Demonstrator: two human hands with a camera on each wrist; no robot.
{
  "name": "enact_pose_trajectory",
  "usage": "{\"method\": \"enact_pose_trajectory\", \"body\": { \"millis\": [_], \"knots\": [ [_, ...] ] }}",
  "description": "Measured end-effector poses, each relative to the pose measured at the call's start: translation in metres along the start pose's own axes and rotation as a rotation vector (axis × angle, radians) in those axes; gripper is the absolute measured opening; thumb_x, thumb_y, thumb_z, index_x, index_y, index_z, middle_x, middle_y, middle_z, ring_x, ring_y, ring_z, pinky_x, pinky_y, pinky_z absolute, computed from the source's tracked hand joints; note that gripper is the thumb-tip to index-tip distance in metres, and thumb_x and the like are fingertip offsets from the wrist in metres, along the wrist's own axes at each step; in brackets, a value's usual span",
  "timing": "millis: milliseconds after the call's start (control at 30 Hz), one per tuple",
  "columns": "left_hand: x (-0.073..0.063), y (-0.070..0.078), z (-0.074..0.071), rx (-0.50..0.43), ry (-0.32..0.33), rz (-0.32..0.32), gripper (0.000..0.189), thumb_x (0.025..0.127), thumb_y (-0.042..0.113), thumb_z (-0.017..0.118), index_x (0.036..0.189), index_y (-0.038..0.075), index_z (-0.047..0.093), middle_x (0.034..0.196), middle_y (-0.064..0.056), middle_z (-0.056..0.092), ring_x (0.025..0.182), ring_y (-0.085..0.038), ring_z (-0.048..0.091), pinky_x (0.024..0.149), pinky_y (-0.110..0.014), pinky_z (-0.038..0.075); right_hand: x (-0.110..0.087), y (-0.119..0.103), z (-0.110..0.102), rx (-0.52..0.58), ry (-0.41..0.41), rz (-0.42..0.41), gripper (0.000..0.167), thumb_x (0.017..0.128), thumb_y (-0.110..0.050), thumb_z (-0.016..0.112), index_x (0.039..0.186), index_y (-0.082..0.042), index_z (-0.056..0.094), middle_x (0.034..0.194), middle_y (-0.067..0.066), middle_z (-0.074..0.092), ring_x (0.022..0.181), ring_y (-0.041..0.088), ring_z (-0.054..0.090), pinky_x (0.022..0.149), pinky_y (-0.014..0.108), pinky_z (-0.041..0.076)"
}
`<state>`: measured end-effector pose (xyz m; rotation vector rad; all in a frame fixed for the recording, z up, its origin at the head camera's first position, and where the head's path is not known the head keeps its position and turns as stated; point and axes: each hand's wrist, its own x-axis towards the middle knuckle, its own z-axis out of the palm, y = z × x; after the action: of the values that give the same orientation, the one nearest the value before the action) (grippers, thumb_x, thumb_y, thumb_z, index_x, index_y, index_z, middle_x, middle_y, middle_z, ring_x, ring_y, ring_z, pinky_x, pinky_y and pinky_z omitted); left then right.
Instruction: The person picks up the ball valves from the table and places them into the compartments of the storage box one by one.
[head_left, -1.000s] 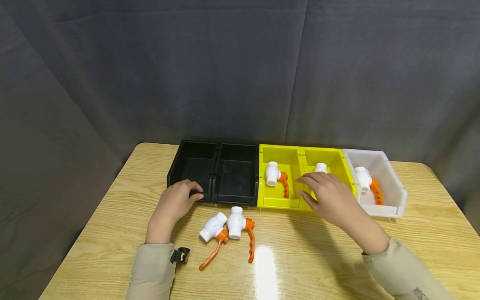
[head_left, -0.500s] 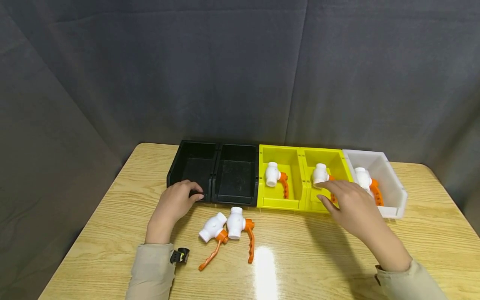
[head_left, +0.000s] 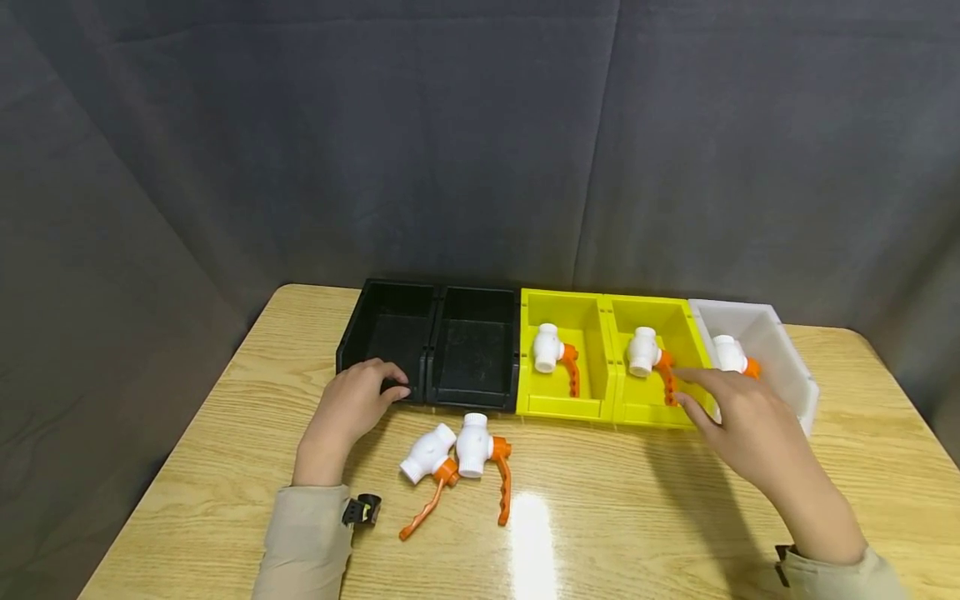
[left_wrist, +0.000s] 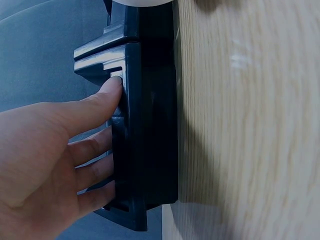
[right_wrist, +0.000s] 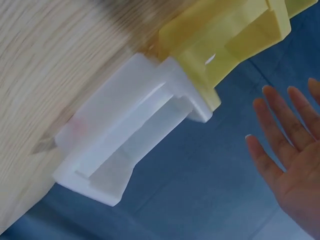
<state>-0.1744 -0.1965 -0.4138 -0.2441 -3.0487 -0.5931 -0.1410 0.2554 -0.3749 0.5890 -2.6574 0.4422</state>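
My left hand [head_left: 356,408] rests at the front edge of the leftmost black bin [head_left: 390,321]; in the left wrist view its thumb touches the rim and the loosely bent fingers reach over the edge. My right hand [head_left: 750,425] hovers in front of the right yellow bin [head_left: 675,312] and the white bin [head_left: 780,354], fingers extended and holding nothing. White ball valves with orange handles lie singly in the left yellow bin [head_left: 562,304], the right yellow bin and the white bin. The right hand partly hides the ball valve [head_left: 729,354] in the white bin.
Two more ball valves, one tilted [head_left: 429,454] and one more upright [head_left: 472,446], lie on the wooden table [head_left: 585,533] before the bins. A second black bin [head_left: 476,346] stands in the row. A grey curtain [head_left: 480,150] hangs behind.
My right hand has moved rightward, from over the right yellow bin toward the white bin, uncovering the ball valve in the yellow one. The left hand stays where it was.
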Motion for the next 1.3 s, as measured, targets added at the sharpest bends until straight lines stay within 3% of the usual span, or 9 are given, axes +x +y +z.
{"method": "enact_pose_trajectory", "body": {
  "millis": [200, 567, 867, 1100, 1300],
  "knots": [
    [0.0, 0.001, 0.001, 0.001, -0.008, -0.005, 0.019, 0.093, 0.024, 0.071, 0.107, 0.013, 0.074, 0.105, -0.006, 0.068, 0.1, -0.031, 0.065, 0.087, -0.05, 0.051, -0.007, 0.012, -0.006, -0.013, -0.019, 0.056, 0.034, 0.085, -0.014, 0.078, 0.117, -0.005, 0.07, 0.104, 0.013, 0.072, 0.078, 0.028, 0.063, 0.065, 0.049, 0.049],
    [0.0, 0.001, 0.001, 0.005, -0.003, -0.007, 0.019, 0.092, 0.024, 0.072, 0.107, 0.012, 0.074, 0.105, -0.007, 0.068, 0.101, -0.032, 0.065, 0.088, -0.05, 0.051, -0.014, 0.028, -0.016, 0.051, -0.089, 0.213, 0.032, 0.094, -0.022, 0.07, 0.12, -0.004, 0.067, 0.111, 0.022, 0.067, 0.081, 0.036, 0.061, 0.062, 0.055, 0.047],
    [-0.001, 0.0, 0.0, 0.004, 0.006, -0.009, 0.019, 0.092, 0.024, 0.072, 0.107, 0.012, 0.075, 0.106, -0.007, 0.069, 0.103, -0.032, 0.064, 0.09, -0.051, 0.05, -0.015, 0.042, -0.016, 0.059, -0.133, 0.275, 0.033, 0.098, -0.028, 0.064, 0.12, -0.005, 0.066, 0.112, 0.022, 0.066, 0.085, 0.039, 0.06, 0.064, 0.056, 0.046],
    [-0.001, 0.001, 0.0, 0.0, 0.002, -0.011, 0.019, 0.093, 0.024, 0.071, 0.107, 0.012, 0.074, 0.106, -0.007, 0.068, 0.103, -0.032, 0.064, 0.09, -0.052, 0.05, -0.017, 0.056, -0.014, 0.075, -0.141, 0.315, 0.034, 0.1, -0.031, 0.059, 0.121, -0.004, 0.066, 0.123, 0.022, 0.063, 0.089, 0.039, 0.06, 0.066, 0.054, 0.044],
    [-0.001, 0.002, 0.0, 0.004, 0.005, -0.005, 0.019, 0.092, 0.024, 0.072, 0.107, 0.012, 0.075, 0.103, -0.006, 0.068, 0.101, -0.032, 0.065, 0.088, -0.051, 0.051, -0.019, 0.064, -0.01, 0.087, -0.147, 0.328, 0.033, 0.101, -0.032, 0.059, 0.118, -0.004, 0.067, 0.109, 0.018, 0.068, 0.088, 0.036, 0.059, 0.066, 0.048, 0.043]
  ]
}}
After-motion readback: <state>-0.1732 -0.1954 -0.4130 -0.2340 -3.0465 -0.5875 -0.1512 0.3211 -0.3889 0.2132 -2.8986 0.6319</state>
